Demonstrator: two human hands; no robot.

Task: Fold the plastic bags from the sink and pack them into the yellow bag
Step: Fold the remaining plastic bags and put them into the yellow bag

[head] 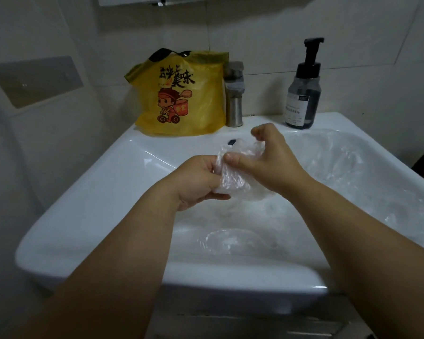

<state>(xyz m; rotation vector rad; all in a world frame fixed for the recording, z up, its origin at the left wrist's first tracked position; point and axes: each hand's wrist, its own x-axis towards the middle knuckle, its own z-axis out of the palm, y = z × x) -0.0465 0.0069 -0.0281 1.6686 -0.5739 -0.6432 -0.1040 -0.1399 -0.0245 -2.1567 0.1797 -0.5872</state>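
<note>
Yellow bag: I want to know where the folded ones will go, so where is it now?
In the head view the yellow bag stands on the sink rim at the back, left of centre, just left of the metal faucet.

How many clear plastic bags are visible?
3: held bag between left hand and right hand; near bag in the sink front; right bag by its right wall. Others may hide.

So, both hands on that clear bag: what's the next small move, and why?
Probably fold the clear bag flatter: the left hand and right hand both grip it above the sink, and it looks crumpled and puffy, not compact enough for the yellow bag.
</note>
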